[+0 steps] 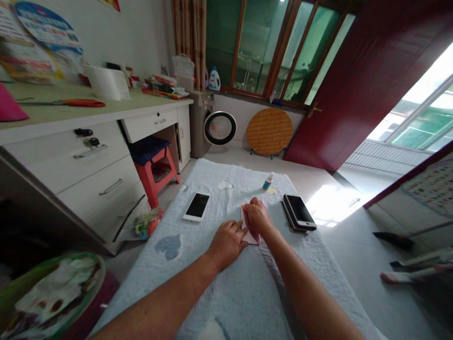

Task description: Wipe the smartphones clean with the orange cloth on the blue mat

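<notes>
A slim pink phone [252,236] lies on the light blue cloth, partly covered by both hands. My left hand [226,242] holds its left side, fingers along the edge and thumb near the lower end. Over its upper part, my right hand [257,216] is closed with fingers bent; a small orange bit shows at the fingertips, too small to name. To the left rests a white phone [197,207] with a dark screen. On the right is a stack of phones [300,211], a dark-screened one on top. A small spray bottle [268,182] stands upright beyond my right hand.
The cloth-covered table [170,288] stretches ahead of me. At left are a white desk [92,156], a red stool [155,172] and a bin [102,283] with crumpled tissue. A washing machine [201,127] with its door open and a round wooden tabletop [269,131] stand behind.
</notes>
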### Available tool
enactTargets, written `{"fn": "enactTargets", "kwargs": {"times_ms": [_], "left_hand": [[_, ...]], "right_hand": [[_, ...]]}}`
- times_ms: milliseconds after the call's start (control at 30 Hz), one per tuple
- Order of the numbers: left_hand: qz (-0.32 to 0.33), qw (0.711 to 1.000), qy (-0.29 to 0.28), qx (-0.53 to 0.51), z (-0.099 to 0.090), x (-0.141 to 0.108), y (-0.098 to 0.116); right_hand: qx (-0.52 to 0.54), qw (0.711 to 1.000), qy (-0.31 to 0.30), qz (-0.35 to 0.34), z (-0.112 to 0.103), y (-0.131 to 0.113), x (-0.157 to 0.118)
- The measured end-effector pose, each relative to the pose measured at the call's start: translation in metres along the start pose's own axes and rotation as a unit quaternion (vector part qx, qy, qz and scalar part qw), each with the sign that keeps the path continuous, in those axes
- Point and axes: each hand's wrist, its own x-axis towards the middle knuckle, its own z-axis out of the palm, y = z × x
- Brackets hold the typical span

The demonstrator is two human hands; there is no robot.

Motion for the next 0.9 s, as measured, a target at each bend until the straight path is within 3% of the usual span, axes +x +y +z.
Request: {"fn": "enactTargets", "kwargs": {"times_ms": [167,433,633,767,900], "left_hand": [[-0.011,1.0,0.004,-0.022,0.002,0.0,0.0],[-0.05,0.992,0.083,-0.079,0.015,-0.001,-0.008],[-0.048,0.991,0.108,-0.067,0.014,0.0,-0.008],[-0.05,0.992,0.101,-0.056,0.016,0.0,-0.008],[-0.047,0.993,0.099,-0.05,0.016,0.0,-0.008]], "right_hand": [[-0.003,0.999,-0.012,-0.05,-0.006,-0.004,-0.012],[0.064,0.991,-0.036,-0.112,-0.014,-0.001,-0.041],[0.088,0.979,-0.108,-0.148,-0.031,-0.014,-0.064],[0.07,0.975,-0.135,-0.162,-0.035,-0.019,-0.06],[0.031,0.979,-0.132,-0.155,-0.029,-0.017,-0.037]]}}
